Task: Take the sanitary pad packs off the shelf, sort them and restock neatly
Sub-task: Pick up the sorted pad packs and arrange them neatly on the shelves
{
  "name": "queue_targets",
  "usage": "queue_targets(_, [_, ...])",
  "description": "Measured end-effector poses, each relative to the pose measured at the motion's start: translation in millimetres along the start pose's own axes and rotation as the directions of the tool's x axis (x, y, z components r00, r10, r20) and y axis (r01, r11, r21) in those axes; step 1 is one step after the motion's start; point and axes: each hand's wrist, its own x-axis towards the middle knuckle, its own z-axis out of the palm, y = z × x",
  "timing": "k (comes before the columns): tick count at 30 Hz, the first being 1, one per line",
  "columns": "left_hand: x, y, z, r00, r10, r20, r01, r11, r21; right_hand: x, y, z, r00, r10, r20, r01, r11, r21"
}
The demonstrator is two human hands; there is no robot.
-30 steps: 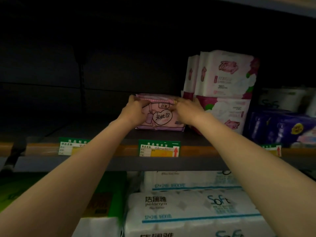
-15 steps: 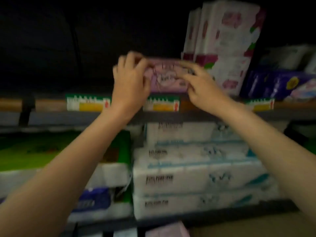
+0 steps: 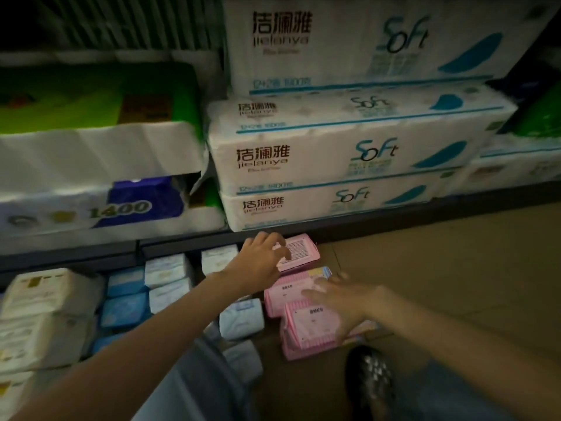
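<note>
Your left hand (image 3: 262, 262): fingers curled over the far pink pad pack (image 3: 300, 253), on the floor by the shelf base (image 3: 394, 220). Your right hand (image 3: 340, 299): spread flat, blurred, over two more pink packs (image 3: 299, 326). Blue and white packs (image 3: 127, 302): floor, left. Risk: the loose pink pile could slide or mix with neighbouring types if you set packs down hastily.

You have one head-worn view only, looking forward and steeply down at the floor (image 3: 440, 284) before the bottom shelf (image 3: 379, 221). It sits close: both your forearms enter from the lower edge, and the tissue packs (image 3: 334, 159) fill the upper frame.
</note>
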Motion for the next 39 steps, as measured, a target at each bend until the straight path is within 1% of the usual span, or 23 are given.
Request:
queue_targets(1, [-1,0,1,0.996,-0.017,0.086,0.018,1.0,-0.004,6,-6,10,1.0,-0.006,-0.005,0.006,1.0,-0.018])
queue_targets(2, [-2,0,1,0.993,-0.017,0.118,0.019,1.0,-0.018,11,-12,17,0.999,-0.011,-0.032,0.009,0.998,-0.062])
queue_targets(4, [-2,-3,4,0.992,-0.002,0.123,0.01,0.998,-0.061,20,-21,28,0.995,-0.013,-0.104,-0.001,0.992,-0.129])
queue_targets(5, [-2,-6,4,0.99,0.002,0.142,0.009,0.997,-0.079,22,-23,29,0.992,-0.004,-0.128,-0.012,0.993,-0.119])
queue_targets(6, [-2,-10,5,0.985,0.004,0.173,0.012,0.996,-0.092,24,-22,27,0.988,0.003,-0.154,-0.015,0.997,-0.079])
queue_targets(8, [-2,-19,8,0.975,0.007,0.224,0.023,0.991,-0.129,21,-14,10,0.979,0.037,-0.202,-0.016,0.995,0.103])
queue_targets(10, [-2,-26,3,0.967,0.019,0.253,0.045,0.969,-0.243,7,-2,-27,0.963,0.073,-0.259,0.001,0.961,0.276])
queue_targets(11, [-1,-28,-3,0.969,0.036,0.243,0.056,0.931,-0.361,-2,3,-51,0.954,0.068,-0.291,0.032,0.945,0.325])
queue_targets(12, [0,-28,-11,0.973,0.048,0.227,0.081,0.848,-0.524,-13,7,-75,0.948,0.045,-0.316,0.076,0.93,0.36])
queue_targets(13, [1,-26,-22,0.981,0.038,0.192,0.105,0.727,-0.678,-25,11,-98,0.944,0.02,-0.33,0.12,0.91,0.398])
queue_targets(14, [1,-25,-35,0.989,-0.009,0.15,0.124,0.615,-0.778,-38,13,-120,0.945,0.0,-0.326,0.15,0.888,0.434])
queue_targets(16, [1,-23,-65,0.989,-0.116,0.089,0.135,0.497,-0.857,-63,16,-153,0.946,0.011,-0.324,0.153,0.867,0.475])
queue_targets(17, [1,-23,-81,0.988,-0.146,0.05,0.112,0.454,-0.884,-77,14,-167,0.929,0.033,-0.368,0.146,0.882,0.448])
queue_targets(18, [1,-23,-98,0.983,-0.182,0.005,0.081,0.412,-0.908,-91,14,-179,0.887,0.058,-0.458,0.138,0.913,0.383])
queue_targets(19, [-1,-22,-117,0.972,-0.231,-0.039,0.053,0.381,-0.923,-104,13,-191,0.814,0.077,-0.576,0.13,0.942,0.309])
queue_targets(21, [-4,-20,-158,0.931,-0.334,-0.144,-0.01,0.373,-0.928,-138,5,-213,0.624,0.082,-0.777,0.108,0.976,0.189])
queue_targets(22, [-7,-18,-180,0.912,-0.359,-0.2,-0.05,0.387,-0.921,-155,0,-222,0.539,0.07,-0.839,0.101,0.984,0.147])
queue_targets(26, [-21,-11,-265,0.826,-0.38,-0.417,-0.248,0.419,-0.874,-209,-20,-247,0.283,-0.061,-0.957,0.007,0.998,-0.061])
queue_targets(29, [-31,-9,-319,0.74,-0.386,-0.551,-0.357,0.469,-0.808,-220,-21,-256,0.059,-0.198,-0.978,-0.225,0.952,-0.206])
queue_targets(32, [-35,-12,-359,0.681,-0.382,-0.625,-0.413,0.504,-0.759,-215,-15,-275,-0.06,-0.262,-0.963,-0.402,0.89,-0.217])
queue_targets(35, [-32,-19,-386,0.659,-0.398,-0.638,-0.395,0.538,-0.745,-213,-8,-309,-0.167,-0.276,-0.947,-0.412,0.892,-0.188])
queue_targets(37, [-29,-28,-398,0.636,-0.42,-0.647,-0.384,0.555,-0.738,-213,-3,-334,-0.174,-0.313,-0.933,-0.4,0.889,-0.223])
queue_targets(39, [-25,-42,-412,0.573,-0.433,-0.696,-0.348,0.641,-0.684,-214,3,-361,-0.194,-0.379,-0.905,-0.439,0.858,-0.265])
